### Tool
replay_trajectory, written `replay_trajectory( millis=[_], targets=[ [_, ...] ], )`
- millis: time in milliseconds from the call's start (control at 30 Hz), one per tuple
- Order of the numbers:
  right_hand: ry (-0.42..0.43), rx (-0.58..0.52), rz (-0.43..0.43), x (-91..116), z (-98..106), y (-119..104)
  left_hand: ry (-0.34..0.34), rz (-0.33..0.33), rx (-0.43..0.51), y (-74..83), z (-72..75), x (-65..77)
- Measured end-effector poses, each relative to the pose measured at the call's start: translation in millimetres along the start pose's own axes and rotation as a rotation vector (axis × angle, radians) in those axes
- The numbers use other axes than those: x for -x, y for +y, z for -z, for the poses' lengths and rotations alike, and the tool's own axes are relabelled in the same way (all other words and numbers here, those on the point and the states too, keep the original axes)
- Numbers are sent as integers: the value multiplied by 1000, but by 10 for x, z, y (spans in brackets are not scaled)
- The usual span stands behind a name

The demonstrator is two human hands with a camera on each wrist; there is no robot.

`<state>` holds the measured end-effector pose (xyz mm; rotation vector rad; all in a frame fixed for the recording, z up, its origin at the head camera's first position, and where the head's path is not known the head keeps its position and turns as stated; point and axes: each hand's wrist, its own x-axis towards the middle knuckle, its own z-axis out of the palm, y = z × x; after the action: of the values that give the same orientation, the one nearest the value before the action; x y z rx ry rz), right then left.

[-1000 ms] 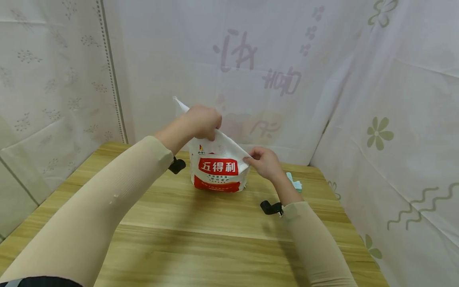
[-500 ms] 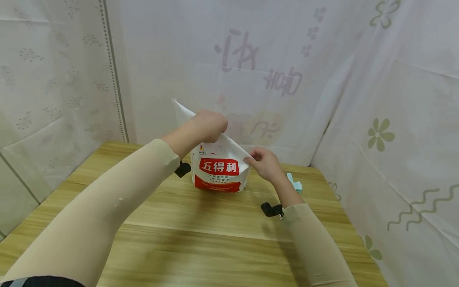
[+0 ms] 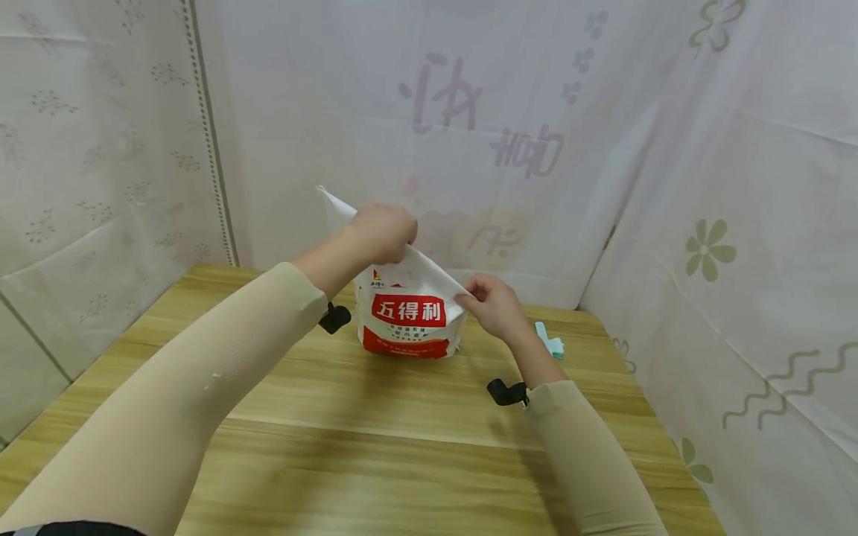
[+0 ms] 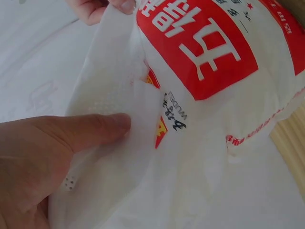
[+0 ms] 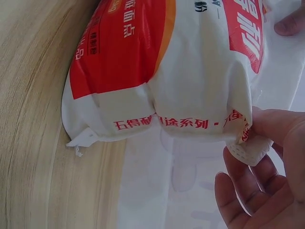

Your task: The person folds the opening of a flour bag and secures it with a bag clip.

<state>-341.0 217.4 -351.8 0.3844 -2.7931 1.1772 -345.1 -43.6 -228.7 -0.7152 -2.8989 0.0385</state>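
Observation:
A white and red flour bag (image 3: 406,327) stands upright on the wooden table (image 3: 348,461), its red label facing me. The bag's white top edge is folded over toward me and slants from high on the left down to the right. My left hand (image 3: 383,232) holds this fold midway along; in the left wrist view the thumb (image 4: 102,130) presses flat on it, the fingers hidden behind. At the right end, my right hand (image 3: 496,307) pinches the bag's corner between thumb and fingers. The right wrist view shows that corner (image 5: 248,148) bunched in the grip.
A small pale-green object (image 3: 550,341) lies on the table behind my right wrist. White printed curtains (image 3: 281,134) hang close behind the table and along both sides. A black wrist camera (image 3: 507,392) sticks out from each wrist.
My left hand shifted slightly right and down along the fold, then back left. The free left tip of the bag's top sank a little. The right hand kept its grip in place.

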Motion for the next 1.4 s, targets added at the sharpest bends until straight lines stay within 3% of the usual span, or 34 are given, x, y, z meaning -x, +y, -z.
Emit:
replay_trajectory(
  millis=[400,667,933,1400],
  targets=[
    [-34,7,-10,-4,26,6,-63,-45,-26,-5,-15,-8],
    [-63,24,5,-50,3,-24,-69,-63,-77,13,-40,-17],
    [12,80,34,-67,-42,-22,-19,-58,-110,64,-94,-15],
    [66,117,42,-37,-32,-39,-27,-50,-77,59,-55,-50]
  ],
)
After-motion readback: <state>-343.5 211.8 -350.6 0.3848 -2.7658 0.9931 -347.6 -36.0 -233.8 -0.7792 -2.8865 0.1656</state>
